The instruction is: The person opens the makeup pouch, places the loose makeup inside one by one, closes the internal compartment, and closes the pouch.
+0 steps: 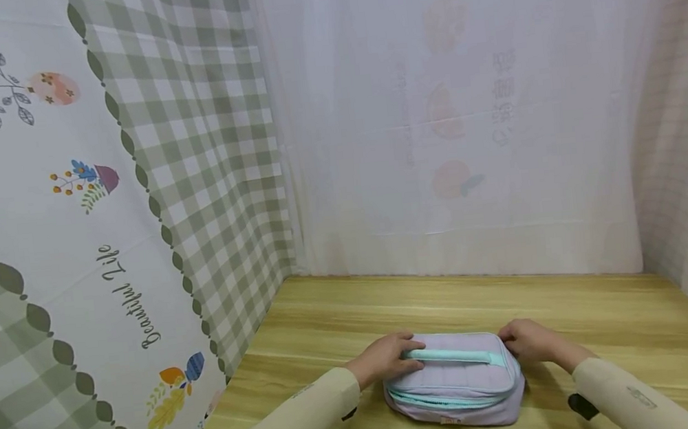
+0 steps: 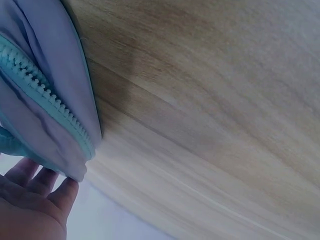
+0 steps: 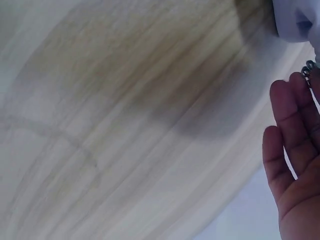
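A lilac quilted zip pouch (image 1: 453,383) with a mint carry handle (image 1: 457,355) and mint zipper (image 1: 443,400) lies on the table. My left hand (image 1: 385,359) holds its left end, thumb and fingers over the lid beside the handle. In the left wrist view, the fingertips of that hand (image 2: 40,200) touch the pouch edge near the chunky zipper teeth (image 2: 47,95). At the back right corner, my right hand (image 1: 529,340) has bent fingers. The right wrist view shows a small metal zipper pull (image 3: 306,70) at those fingertips; the thumb is largely out of frame.
The pouch sits on a wood-grain table (image 1: 340,304). A green checked cloth (image 1: 204,117) with printed plants hangs on the left. Behind the table hangs a pale curtain (image 1: 379,190), and another faintly checked cloth (image 1: 685,140) borders the right side.
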`<state>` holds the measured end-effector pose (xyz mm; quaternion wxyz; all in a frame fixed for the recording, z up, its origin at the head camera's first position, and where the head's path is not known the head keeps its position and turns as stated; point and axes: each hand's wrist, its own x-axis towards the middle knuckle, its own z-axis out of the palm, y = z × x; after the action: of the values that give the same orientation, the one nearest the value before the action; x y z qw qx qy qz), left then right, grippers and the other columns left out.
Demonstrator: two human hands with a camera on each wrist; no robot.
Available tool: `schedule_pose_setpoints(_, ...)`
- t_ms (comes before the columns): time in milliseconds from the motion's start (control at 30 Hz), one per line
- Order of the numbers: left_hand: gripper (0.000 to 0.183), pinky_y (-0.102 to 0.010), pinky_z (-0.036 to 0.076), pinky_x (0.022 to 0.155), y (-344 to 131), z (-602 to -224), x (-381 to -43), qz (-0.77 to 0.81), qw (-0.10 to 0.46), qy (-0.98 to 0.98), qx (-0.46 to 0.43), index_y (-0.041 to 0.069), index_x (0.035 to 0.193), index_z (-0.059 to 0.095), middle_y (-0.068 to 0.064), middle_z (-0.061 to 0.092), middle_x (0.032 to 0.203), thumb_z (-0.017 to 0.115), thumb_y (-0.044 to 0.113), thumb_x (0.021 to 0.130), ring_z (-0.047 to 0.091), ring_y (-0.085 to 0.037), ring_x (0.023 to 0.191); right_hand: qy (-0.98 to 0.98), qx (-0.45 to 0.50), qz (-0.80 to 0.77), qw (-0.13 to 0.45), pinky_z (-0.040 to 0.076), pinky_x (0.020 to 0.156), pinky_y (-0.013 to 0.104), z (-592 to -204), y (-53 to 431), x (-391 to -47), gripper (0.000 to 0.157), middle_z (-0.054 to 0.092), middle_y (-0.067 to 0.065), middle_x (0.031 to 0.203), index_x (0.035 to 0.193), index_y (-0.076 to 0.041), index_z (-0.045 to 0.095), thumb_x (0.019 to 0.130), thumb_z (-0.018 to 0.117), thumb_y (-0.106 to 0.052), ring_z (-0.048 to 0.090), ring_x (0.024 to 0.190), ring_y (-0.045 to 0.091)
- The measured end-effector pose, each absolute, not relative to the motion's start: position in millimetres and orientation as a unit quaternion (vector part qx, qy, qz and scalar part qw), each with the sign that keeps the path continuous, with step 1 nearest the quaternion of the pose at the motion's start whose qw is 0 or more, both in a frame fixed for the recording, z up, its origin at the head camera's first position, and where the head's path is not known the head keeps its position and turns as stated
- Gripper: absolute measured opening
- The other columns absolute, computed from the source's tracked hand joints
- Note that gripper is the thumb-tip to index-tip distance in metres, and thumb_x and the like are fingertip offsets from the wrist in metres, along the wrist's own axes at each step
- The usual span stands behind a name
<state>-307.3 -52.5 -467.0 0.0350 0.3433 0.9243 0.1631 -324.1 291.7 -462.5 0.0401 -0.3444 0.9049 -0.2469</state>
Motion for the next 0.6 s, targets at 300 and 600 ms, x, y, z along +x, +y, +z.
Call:
schedule_pose_setpoints(300, 0.046, -0.033, 0.040, 0.108, -51, -467, -303, 0.168, 0.040, 0.935, 0.311, 0.026, 0.139, 0.060, -0.006, 0.049, 0.148, 0.066, 0.040, 0.095, 0.047, -0.019, 0.134, 0.917, -0.336, -0.213, -0.015, 0.048, 0.059, 0.027, -452, 301, -310, 0.011, 0.064, -0.012, 0.080, 0.086, -0.013, 0.070, 0.092, 0.066, -0.005, 0.054, 0.071, 0.000)
schedule_pose_setpoints(600, 0.045, -0.032, 0.040, 0.107, -51, -471, -299, 0.165, 0.025, 0.940, 0.299, 0.026, 0.138, 0.061, -0.003, 0.051, 0.146, 0.066, 0.040, 0.095, 0.047, -0.018, 0.134, 0.919, -0.337, -0.202, -0.041, 0.043, 0.055, 0.025, -447, 309, -290, 0.011, 0.060, -0.013, 0.077, 0.084, -0.012, 0.068, 0.091, 0.067, -0.003, 0.047, 0.067, -0.002)
